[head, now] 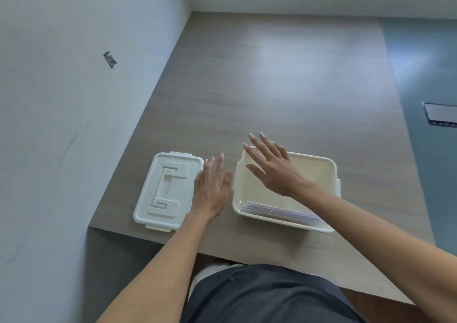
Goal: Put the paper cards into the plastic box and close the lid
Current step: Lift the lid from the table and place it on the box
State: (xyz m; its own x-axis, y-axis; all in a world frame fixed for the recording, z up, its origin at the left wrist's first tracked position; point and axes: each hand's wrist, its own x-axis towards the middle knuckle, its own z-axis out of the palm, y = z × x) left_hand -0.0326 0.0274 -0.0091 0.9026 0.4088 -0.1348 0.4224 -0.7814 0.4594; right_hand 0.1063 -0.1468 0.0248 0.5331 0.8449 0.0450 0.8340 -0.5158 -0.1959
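Observation:
A cream plastic box (329, 172) stands open on the wooden table, near its front edge. A stack of pale paper cards (279, 210) lies inside it against the near wall. The white lid (158, 199) rests flat on the table to the left of the box, handle side up. My left hand (212, 189) is flat and empty between lid and box, its fingers at the lid's right edge. My right hand (272, 167) hovers over the box's left half with fingers spread, holding nothing.
The wooden table (284, 75) runs far back to a wall. A grey wall (61, 100) borders its left side. A dark flat object (440, 117) lies on the floor to the right. My dark-clothed lap is below the table's front edge.

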